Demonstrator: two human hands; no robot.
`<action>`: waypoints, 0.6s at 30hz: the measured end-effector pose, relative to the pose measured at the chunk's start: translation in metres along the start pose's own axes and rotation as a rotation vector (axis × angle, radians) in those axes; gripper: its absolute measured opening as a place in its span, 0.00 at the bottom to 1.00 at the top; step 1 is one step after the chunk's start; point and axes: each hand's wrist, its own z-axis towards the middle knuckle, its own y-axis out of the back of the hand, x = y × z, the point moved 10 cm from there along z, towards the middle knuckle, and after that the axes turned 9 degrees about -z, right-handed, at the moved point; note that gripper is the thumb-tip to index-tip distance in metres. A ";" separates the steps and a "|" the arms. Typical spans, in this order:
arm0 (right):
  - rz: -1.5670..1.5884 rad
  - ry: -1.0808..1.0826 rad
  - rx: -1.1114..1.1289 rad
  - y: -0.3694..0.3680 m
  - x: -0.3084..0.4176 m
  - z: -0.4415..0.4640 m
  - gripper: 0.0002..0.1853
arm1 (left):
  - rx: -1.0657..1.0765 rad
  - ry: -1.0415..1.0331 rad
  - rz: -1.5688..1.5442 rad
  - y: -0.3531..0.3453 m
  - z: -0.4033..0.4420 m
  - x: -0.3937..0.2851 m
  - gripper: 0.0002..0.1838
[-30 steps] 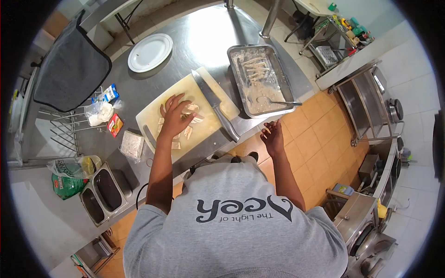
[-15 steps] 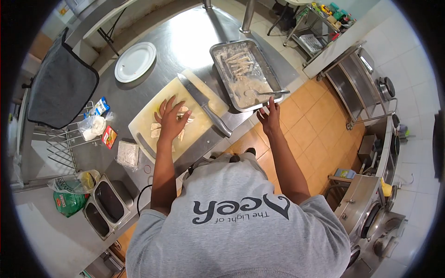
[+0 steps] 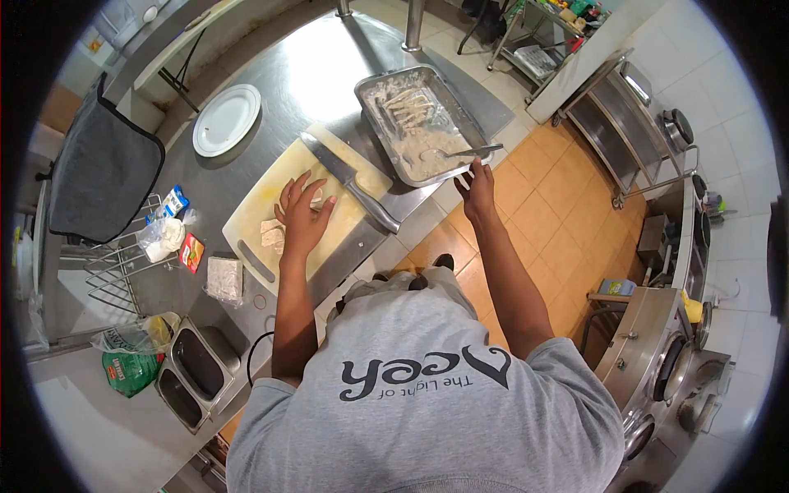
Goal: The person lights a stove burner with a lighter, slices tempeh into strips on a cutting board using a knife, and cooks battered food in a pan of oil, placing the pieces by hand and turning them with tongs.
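Note:
My left hand (image 3: 304, 215) is over the white cutting board (image 3: 253, 209), fingers spread and pointing down at pale sliced pieces, partly hidden under it. More pale pieces (image 3: 272, 236) lie beside the wrist. A large knife (image 3: 349, 179) rests along the board's right side. My right hand (image 3: 477, 195) is at the near right corner of the metal tray (image 3: 385, 146), fingers extended and apart; whether they touch the rim I cannot tell. Coated strips (image 3: 409, 107) lie in the tray amid a pale floury coating. A spoon (image 3: 464, 152) rests in it, handle over the rim.
A white plate (image 3: 227, 120) sits at the far left of the steel table. Left of the board are a wrapped pale block (image 3: 224, 279), a red packet (image 3: 191, 252) and a wire rack (image 3: 115, 275). Metal containers (image 3: 197, 361) stand nearer, beside a green bag (image 3: 131, 371).
The view has shifted slightly. My left hand now covers more of the slices, with fewer showing to its right. My right hand has come closer to the tray's corner.

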 end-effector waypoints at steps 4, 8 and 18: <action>0.114 -0.008 0.057 0.003 0.005 -0.018 0.10 | 0.009 -0.049 -0.032 -0.003 -0.008 -0.021 0.20; 0.194 0.081 0.067 0.028 0.000 -0.038 0.11 | 0.017 -0.154 -0.090 -0.013 -0.009 -0.050 0.19; 0.344 0.122 -0.111 0.123 -0.007 -0.132 0.12 | 0.326 -0.223 -0.828 -0.102 -0.001 -0.112 0.24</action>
